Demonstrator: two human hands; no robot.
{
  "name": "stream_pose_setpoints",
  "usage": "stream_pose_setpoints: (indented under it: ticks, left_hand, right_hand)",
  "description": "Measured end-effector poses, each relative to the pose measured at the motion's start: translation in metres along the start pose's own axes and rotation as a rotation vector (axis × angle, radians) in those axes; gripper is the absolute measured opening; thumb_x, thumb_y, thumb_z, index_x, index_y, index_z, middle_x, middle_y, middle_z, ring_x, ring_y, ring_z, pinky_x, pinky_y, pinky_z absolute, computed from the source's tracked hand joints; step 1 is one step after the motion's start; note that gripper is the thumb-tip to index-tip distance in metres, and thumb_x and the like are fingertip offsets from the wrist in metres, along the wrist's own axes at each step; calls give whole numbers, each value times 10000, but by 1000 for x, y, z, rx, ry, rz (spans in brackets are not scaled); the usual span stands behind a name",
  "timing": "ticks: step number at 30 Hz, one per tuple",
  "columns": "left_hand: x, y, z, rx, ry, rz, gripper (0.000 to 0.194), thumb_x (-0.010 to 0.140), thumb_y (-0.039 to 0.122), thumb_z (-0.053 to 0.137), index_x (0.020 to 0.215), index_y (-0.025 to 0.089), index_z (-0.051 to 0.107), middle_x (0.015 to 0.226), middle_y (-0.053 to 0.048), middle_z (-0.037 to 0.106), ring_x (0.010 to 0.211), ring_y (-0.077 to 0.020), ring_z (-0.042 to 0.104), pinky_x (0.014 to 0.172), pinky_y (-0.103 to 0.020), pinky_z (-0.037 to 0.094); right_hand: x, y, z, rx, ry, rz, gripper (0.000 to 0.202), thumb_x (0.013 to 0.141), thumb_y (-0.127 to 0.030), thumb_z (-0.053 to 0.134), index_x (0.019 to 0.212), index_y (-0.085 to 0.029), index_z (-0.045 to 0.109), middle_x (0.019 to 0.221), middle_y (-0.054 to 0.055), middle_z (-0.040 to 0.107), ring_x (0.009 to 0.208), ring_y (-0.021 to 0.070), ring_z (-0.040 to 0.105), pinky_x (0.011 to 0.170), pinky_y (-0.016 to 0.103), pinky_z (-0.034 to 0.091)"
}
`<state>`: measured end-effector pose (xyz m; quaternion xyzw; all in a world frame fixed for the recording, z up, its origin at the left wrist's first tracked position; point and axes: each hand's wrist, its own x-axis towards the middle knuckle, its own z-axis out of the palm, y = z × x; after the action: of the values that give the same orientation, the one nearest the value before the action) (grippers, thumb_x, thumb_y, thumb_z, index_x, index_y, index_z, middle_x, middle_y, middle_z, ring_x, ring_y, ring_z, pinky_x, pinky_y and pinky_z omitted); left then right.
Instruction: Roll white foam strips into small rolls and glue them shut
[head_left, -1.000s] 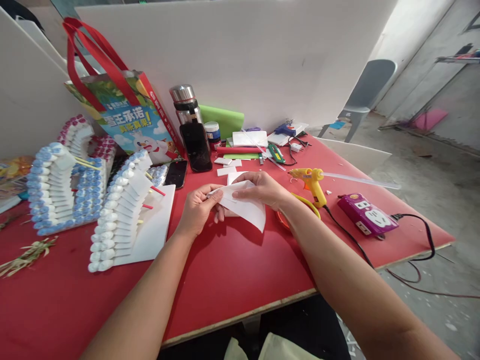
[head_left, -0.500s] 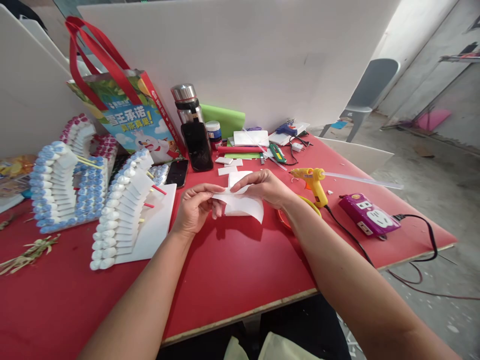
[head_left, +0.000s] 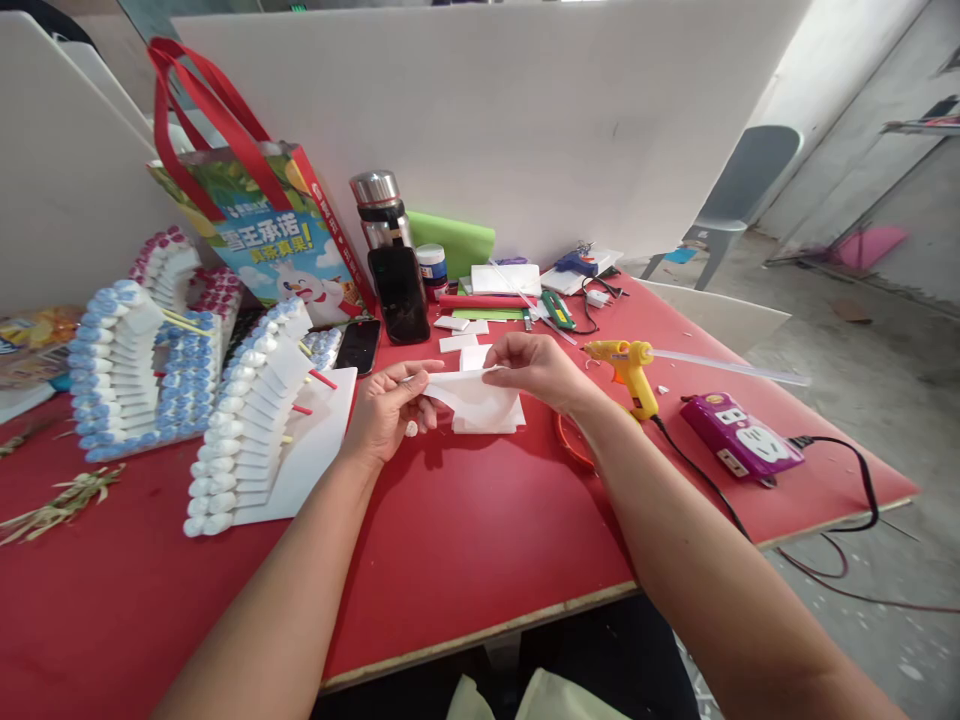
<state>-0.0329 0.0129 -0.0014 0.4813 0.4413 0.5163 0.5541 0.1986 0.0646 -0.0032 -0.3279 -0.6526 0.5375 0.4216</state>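
Above the red desk [head_left: 480, 560], the left hand [head_left: 386, 408] and right hand [head_left: 536, 370] each have their fingers clamped on an edge of the white foam sheet [head_left: 476, 400], which is held between them just over the desk, near the yellow glue gun [head_left: 628, 368].

Sheet [head_left: 480, 402] held between left hand [head_left: 386, 408] and right hand [head_left: 536, 368], above table [head_left: 465, 540]. Left of hands: bottle-cap model [head_left: 247, 420] on board, another model [head_left: 127, 375] farther left. Behind those: bag [head_left: 262, 240]. Behind hands: phone [head_left: 399, 295] propped against flask [head_left: 381, 208]. Right of hands: glue gun [head_left: 626, 368], then power strip [head_left: 742, 438] near table's right edge.
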Motion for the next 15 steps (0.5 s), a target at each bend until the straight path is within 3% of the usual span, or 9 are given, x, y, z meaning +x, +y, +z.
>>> stream_pose_setpoints:
  ticks: [4, 7, 10, 12, 15]
  left_hand:
    - [1, 2, -5, 27, -17, 4, 338, 820, 325, 728, 1062, 91, 692, 565, -40, 676, 413, -142, 602, 354, -198, 388]
    - [0, 3, -6, 67, -20, 7, 330, 822, 339, 731, 1047, 102, 686, 547, -33, 665, 427, -150, 611, 360, -199, 383]
    - [-1, 1, -2, 122, -55, 10, 316, 835, 357, 720, 1029, 110, 680, 552, -34, 668, 452, -158, 632, 386, -202, 408]
    - [-3, -1, 3, 147, -97, 15, 310, 850, 364, 704, 1029, 113, 676, 563, -32, 670, 469, -162, 644, 420, -215, 450]
    - [-4, -3, 10, 177, -142, 21, 337, 874, 383, 675, 1077, 113, 666, 568, -28, 669, 484, -169, 652, 456, -239, 486]
  right_hand:
    - [-2, -5, -8, 15, 32, 28, 103, 673, -204, 743, 723, -155, 668, 582, -54, 460, 552, 78, 395, 559, 245, 327]
    - [-5, -13, -14, 61, 75, 29, 70, 714, -204, 689, 767, -158, 696, 637, -24, 556, 585, 93, 464, 584, 250, 366]
    - [-7, -19, -13, 25, 162, -40, 166, 789, -310, 695, 880, -175, 726, 779, 13, 653, 708, 124, 563, 668, 260, 433]
    - [-8, -20, -7, -15, 120, -17, 271, 789, -391, 730, 956, -178, 734, 880, 42, 700, 811, 155, 615, 725, 273, 461]
    - [-7, -17, 6, -82, -83, 93, 421, 729, -420, 797, 1067, -179, 726, 900, 52, 718, 798, 164, 622, 683, 266, 451]
